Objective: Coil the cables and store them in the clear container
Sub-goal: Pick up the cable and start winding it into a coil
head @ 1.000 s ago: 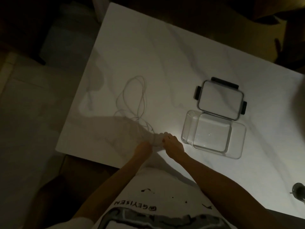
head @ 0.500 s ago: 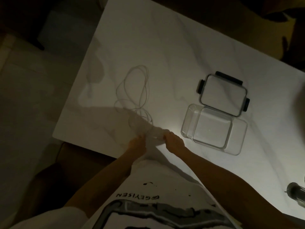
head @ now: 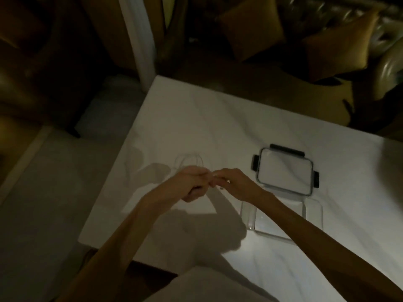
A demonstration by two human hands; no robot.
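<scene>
A thin white cable (head: pixel 189 160) lies in loose loops on the white marble table (head: pixel 196 118), just beyond my hands. My left hand (head: pixel 193 184) and my right hand (head: pixel 234 182) meet fingertip to fingertip above the table, both pinching the near end of the cable. The clear container (head: pixel 314 223) stands open and empty to the right of my right hand, partly hidden by my right forearm. Its lid (head: pixel 285 171), with dark clips, lies flat just behind it.
The table's left edge and near-left corner (head: pixel 81 238) drop to a pale floor. A sofa with cushions (head: pixel 335 42) stands beyond the far edge. A white post (head: pixel 139 40) rises near the far-left corner. The scene is dim.
Both hands have lifted off the table's near edge and moved forward toward the cable loops. The camera has tilted up, so the sofa has come into view.
</scene>
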